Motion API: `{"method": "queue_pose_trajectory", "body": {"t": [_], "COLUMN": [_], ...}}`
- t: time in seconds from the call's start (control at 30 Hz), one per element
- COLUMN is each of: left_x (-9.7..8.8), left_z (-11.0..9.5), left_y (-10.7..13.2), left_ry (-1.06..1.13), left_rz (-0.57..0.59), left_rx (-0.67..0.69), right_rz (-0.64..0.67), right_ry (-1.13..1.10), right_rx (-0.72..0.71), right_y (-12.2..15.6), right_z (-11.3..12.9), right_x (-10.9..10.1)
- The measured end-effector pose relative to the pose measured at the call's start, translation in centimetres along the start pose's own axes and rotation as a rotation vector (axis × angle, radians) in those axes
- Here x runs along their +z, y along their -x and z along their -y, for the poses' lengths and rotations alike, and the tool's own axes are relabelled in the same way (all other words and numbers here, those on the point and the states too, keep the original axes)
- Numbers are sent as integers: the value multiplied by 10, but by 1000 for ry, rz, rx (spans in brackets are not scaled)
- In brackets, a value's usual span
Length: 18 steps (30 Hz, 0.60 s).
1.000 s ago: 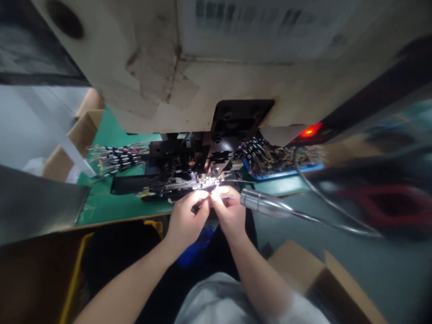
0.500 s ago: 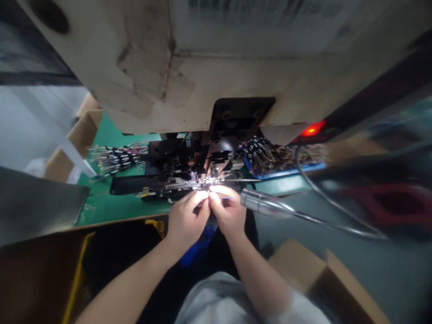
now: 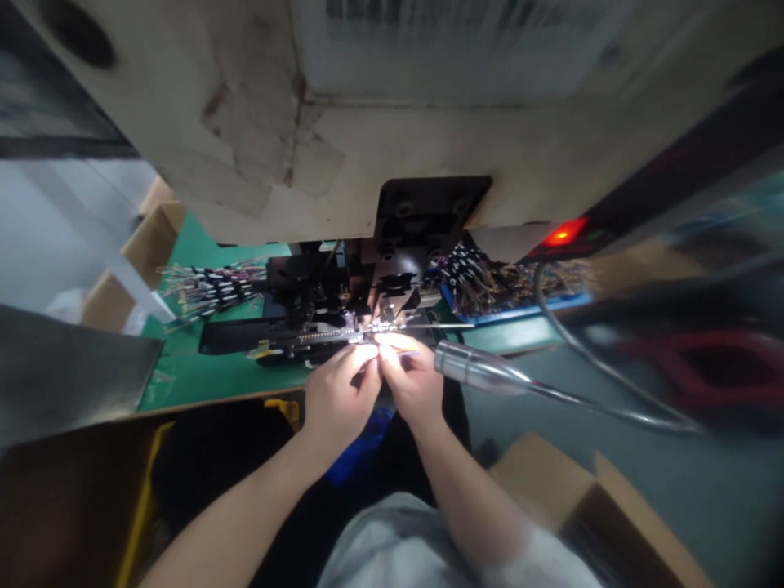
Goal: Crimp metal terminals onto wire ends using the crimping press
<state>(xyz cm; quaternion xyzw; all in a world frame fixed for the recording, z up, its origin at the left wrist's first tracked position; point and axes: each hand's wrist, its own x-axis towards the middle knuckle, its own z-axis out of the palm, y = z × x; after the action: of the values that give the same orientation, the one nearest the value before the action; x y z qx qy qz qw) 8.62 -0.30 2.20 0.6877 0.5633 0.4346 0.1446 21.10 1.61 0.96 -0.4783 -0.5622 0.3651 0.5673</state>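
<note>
My left hand point(image 3: 344, 385) is pinched closed just in front of the lit working point of a press machine point(image 3: 392, 282). What lies between its fingertips is hidden. My right hand point(image 3: 416, 380) is also pinched, its fingertips touching those of the left. A thin coloured wire point(image 3: 409, 352) shows across the right fingers, blurred by glare. A strip of small metal terminals point(image 3: 327, 336) runs from the left to the bright spot above my fingertips.
Bundles of dark-sleeved wires lie left point(image 3: 214, 286) on the green table point(image 3: 226, 380) and right point(image 3: 469, 278) in a blue tray point(image 3: 527, 310). A metal lamp point(image 3: 478, 366) reaches in close to my right hand. The pale machine housing point(image 3: 263, 163) hangs overhead. A cardboard box point(image 3: 539, 474) stands lower right.
My right fingers have shifted slightly, and the wire across them catches more light. My left hand stays nearly still. The view has moved a little.
</note>
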Motion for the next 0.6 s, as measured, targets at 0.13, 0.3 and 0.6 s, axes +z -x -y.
{"method": "queue_pose_trajectory", "body": {"t": [0.13,0.3,0.6], "left_x": [-1,-2,-2], "left_z": [0,1,2], "left_y": [0,0,2], "left_ry": [12,29,-50], "left_rz": [10,26,54], "left_rx": [-28,-33,-22], "right_rz": [1,-27,-94], "right_ry": [18,9,95], "right_rx": [20,27,51], "right_y": [0,2,2], "right_z": [0,2,9], "right_x": [0,2,5]}}
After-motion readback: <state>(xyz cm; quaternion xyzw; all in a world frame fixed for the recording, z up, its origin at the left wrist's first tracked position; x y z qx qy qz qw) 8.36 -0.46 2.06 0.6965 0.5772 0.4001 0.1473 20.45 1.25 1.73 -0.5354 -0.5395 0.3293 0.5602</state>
